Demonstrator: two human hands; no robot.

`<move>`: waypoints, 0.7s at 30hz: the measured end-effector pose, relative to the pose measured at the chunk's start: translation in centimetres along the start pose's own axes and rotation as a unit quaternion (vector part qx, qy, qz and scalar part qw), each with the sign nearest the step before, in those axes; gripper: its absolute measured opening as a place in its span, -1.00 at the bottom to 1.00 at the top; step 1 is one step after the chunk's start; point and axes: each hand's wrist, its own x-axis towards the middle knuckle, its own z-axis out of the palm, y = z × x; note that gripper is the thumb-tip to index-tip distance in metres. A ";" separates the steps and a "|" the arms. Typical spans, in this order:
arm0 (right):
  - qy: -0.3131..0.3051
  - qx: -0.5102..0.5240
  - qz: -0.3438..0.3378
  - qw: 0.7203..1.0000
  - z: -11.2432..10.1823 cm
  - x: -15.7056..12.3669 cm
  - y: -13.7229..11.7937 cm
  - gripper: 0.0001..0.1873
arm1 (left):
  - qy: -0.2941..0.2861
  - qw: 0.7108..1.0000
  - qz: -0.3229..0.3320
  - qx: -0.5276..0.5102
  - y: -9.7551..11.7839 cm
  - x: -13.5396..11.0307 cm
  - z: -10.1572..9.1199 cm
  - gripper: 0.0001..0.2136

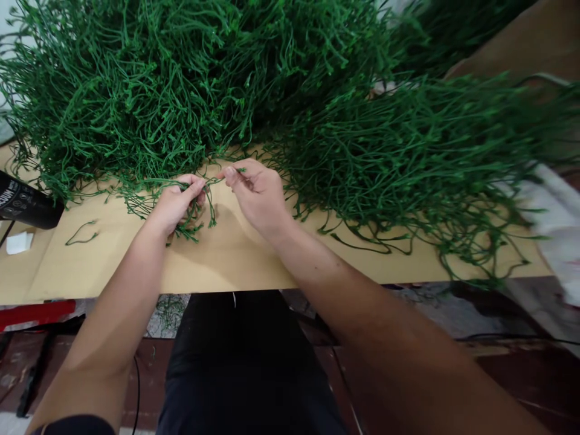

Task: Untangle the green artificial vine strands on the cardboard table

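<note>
My left hand [183,196] is closed around a small bunch of thin green artificial stems [188,229], their forked tips hanging below the fingers. Beside it on the right, my right hand [254,187] pinches a single green stem [242,171] between thumb and fingertips. A strand spans the short gap between the two hands. Both hands are just above the tan board, in front of a large heap of the same green stems [149,90]. To the right lies a second, flatter pile of stems [408,151].
A black cup [27,202] lies tilted at the left, near a small white piece [19,242]. One loose stem [81,234] rests on the tan board [109,266]. White cloth or plastic [555,223] is at the right edge. A red object [36,314] shows below the board.
</note>
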 end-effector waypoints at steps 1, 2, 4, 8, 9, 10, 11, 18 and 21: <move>0.000 0.002 -0.006 1.000 0.0 -0.1 -0.2 -0.49 | 0.010 1.000 0.001 -0.004 -0.1 0.1 0.0 -0.81; -0.004 0.006 -0.012 1.000 0.0 -0.3 -0.5 -0.51 | 0.017 1.000 0.003 -0.006 -0.2 0.3 0.1 -0.81; -0.021 0.008 -0.029 0.999 0.0 -0.5 -1.0 -0.53 | 0.024 1.000 0.004 -0.006 -0.5 0.5 0.2 -0.80; -0.020 0.015 -0.045 0.999 -0.4 -1.0 -2.7 -0.53 | 0.084 0.996 -0.024 0.010 -1.1 1.2 0.1 -0.82; 0.005 0.030 -0.047 0.998 -0.6 -1.0 -3.3 -0.53 | 0.120 0.992 -0.035 0.010 -1.2 1.4 -0.1 -0.82; 0.036 0.050 -0.052 0.997 -1.0 -1.0 -4.0 -0.54 | 0.157 0.987 -0.043 0.006 -1.3 1.5 -0.3 -0.81; 0.063 0.063 -0.059 0.994 -1.4 -0.9 -4.7 -0.56 | 0.187 0.981 -0.048 -0.001 -1.2 1.5 -0.5 -0.80; 0.095 -0.222 -0.070 0.968 -7.5 2.4 -5.0 -0.56 | 0.118 0.992 -0.054 0.006 -0.3 0.4 -0.7 -0.76; 0.152 -0.371 -0.030 0.916 -11.1 3.8 -3.6 -0.62 | 0.095 0.995 -0.040 -0.012 -0.2 0.3 -0.3 -0.78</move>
